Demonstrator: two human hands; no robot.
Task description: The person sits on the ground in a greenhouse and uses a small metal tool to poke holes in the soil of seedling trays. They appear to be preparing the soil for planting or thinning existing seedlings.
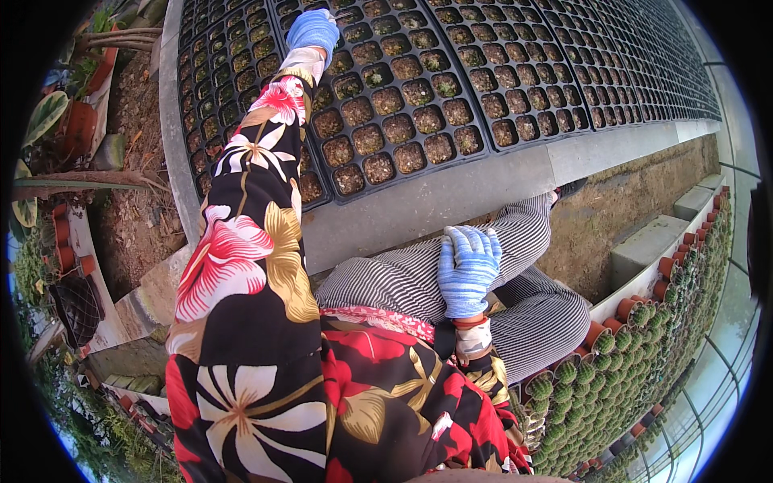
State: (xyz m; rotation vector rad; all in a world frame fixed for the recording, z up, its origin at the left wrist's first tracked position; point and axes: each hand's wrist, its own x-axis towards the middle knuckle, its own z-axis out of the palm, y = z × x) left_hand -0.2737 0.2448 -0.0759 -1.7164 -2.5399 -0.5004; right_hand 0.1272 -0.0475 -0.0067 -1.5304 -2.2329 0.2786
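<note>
My left hand (314,33), in a blue and white knit glove, reaches far out over the black plastic plug trays (315,142). Its fingers are curled, and a thin thing seems to stick out by the fingertips, too small to name. Square cells hold brown, gritty potting mix (378,168), some with small green plants (447,85). My right hand (468,265), gloved alike, lies flat on my striped trouser leg (386,278), back up, fingers extended, holding nothing.
A grey stone bench edge (423,208) borders the trays. Right of my knees stand many potted cacti (604,344) behind concrete blocks (649,247). At left are soil (136,199), terracotta-coloured pots (78,130) and woody stems (90,179).
</note>
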